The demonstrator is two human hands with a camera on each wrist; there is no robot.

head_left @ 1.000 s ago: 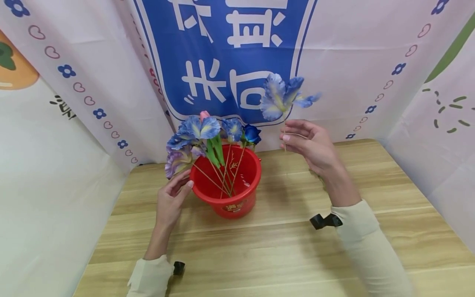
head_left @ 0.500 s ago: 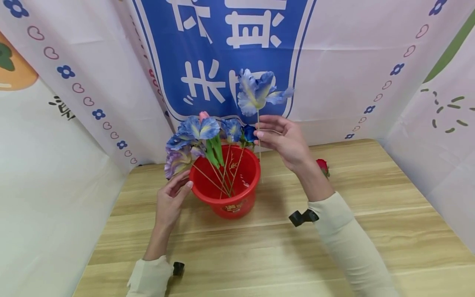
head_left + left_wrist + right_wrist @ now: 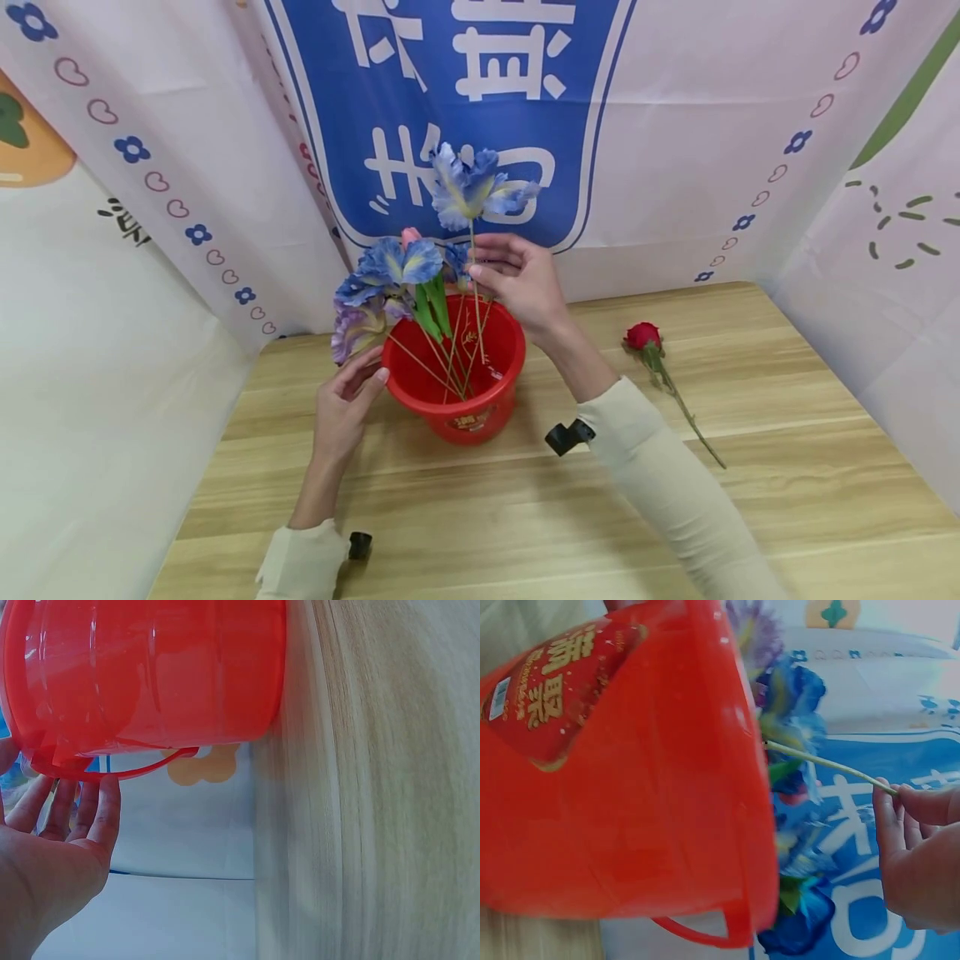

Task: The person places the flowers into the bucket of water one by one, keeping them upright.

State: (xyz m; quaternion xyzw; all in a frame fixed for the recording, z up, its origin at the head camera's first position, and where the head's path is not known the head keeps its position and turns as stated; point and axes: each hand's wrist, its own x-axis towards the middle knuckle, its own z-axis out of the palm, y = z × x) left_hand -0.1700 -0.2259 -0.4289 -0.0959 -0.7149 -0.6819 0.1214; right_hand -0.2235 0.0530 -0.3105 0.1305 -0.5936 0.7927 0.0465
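Note:
A red bucket (image 3: pixel 452 407) stands on the table with several flowers in it: blue irises (image 3: pixel 397 262), a purple iris (image 3: pixel 354 327) and a pink tulip bud (image 3: pixel 409 237). My left hand (image 3: pixel 347 408) touches the outside of its rim at the left; in the left wrist view those fingertips lie along the rim and handle. My right hand (image 3: pixel 521 279) pinches the thin stem of another blue iris (image 3: pixel 476 192) between thumb and fingers. This stem's lower end hangs inside the bucket's mouth. In the right wrist view a blue rose (image 3: pixel 799 919) shows beside the rim.
A red rose (image 3: pixel 643 336) lies on the wooden table (image 3: pixel 480 517) to the right, its stem pointing toward the near right. A white cloth backdrop with a blue printed panel (image 3: pixel 450 108) hangs close behind the bucket.
My right hand has carried the blue iris leftward until its stem is over the bucket's mouth. The red rose has come into view behind the moving arm. My left hand stays put.

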